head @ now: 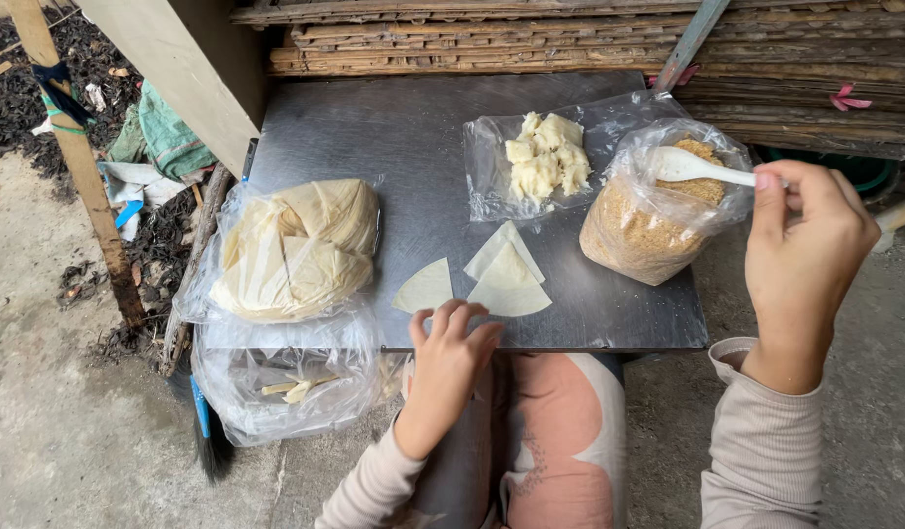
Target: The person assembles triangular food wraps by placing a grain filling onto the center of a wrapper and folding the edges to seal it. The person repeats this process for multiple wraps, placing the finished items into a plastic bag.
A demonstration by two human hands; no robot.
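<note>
Scooping from the crumb bag [658, 220] at right of frame, keep your right hand [805, 260] pinched on the white spoon [692, 167] while your left hand [451, 358], curled and empty, steadies the wrappers [506, 279] at center.

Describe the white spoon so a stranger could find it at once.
Start at the grey metal tabletop, then go to its right edge, where a clear bag of brown crumbs stands. The white spoon lies across the bag's open mouth, held by the right hand; it is the only utensil there.
</note>
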